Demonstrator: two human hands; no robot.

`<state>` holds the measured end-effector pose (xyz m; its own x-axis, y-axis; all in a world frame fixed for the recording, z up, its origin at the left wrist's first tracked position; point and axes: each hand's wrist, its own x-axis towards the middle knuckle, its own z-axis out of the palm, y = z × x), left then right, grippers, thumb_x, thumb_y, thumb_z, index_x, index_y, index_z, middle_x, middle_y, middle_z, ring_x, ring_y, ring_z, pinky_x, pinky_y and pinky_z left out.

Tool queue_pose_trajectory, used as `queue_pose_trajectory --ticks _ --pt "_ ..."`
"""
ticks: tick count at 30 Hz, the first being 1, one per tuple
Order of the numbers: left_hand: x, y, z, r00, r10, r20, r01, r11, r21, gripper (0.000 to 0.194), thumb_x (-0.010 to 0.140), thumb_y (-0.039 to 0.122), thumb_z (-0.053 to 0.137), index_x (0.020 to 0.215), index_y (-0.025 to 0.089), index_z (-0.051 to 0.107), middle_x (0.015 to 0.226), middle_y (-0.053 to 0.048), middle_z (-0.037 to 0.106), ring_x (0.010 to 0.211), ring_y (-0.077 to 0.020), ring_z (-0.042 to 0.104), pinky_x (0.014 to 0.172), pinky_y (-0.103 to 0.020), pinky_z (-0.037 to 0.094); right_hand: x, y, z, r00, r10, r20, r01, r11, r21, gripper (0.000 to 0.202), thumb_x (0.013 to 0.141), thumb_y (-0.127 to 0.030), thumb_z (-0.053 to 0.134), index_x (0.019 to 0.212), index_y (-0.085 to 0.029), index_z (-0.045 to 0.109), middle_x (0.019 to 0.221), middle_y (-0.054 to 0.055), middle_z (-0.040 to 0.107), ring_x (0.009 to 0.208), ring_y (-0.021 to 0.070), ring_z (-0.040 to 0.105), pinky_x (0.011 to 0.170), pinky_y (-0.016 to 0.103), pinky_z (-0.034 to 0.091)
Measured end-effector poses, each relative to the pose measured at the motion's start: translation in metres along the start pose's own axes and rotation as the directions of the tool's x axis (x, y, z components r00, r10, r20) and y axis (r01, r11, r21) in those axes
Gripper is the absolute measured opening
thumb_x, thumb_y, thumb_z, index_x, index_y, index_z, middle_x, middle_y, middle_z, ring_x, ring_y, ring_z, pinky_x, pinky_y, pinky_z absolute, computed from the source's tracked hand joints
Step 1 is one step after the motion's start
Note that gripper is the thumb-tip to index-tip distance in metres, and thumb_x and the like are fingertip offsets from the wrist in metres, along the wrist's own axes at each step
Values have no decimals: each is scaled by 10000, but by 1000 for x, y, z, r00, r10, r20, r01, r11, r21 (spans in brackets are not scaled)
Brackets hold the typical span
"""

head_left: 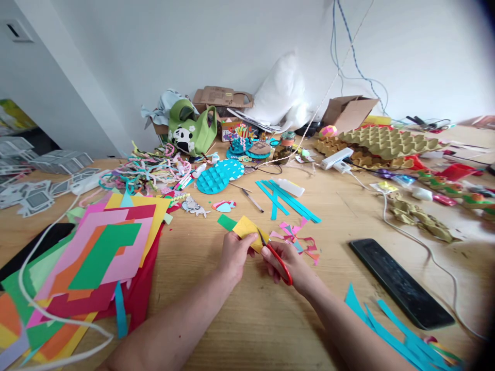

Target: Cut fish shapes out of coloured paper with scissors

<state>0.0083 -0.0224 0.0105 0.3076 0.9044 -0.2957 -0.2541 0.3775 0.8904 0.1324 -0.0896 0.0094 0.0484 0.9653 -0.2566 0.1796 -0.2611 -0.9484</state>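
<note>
Pinched yellow paper [244,225] in left hand [234,253], gripped scissors [279,263] in right hand [289,254], toward the near edge of the bench [209,330]; risked a nicked left thumb [250,240] from blades [262,236] so near it.

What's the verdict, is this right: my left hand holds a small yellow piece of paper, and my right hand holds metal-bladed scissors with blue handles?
Not quite: the head view shows that the metal-bladed scissors have red handles, not blue. Your left hand does hold the small yellow piece of paper, and your right hand holds the scissors.
</note>
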Motion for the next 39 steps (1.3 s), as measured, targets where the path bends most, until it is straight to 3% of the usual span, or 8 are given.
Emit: queue_pose_trajectory --ticks 39 --pt "1 0 -1 1000 6 -16 -7 1000 -7 190 559 296 738 629 158 628 601 -6 611 521 -111 505 452 -225 341 0 2 0 1000 -3 12 3 1000 3 531 758 -708 632 641 -220 459 443 -47 532 316 90 454 344 218 271"
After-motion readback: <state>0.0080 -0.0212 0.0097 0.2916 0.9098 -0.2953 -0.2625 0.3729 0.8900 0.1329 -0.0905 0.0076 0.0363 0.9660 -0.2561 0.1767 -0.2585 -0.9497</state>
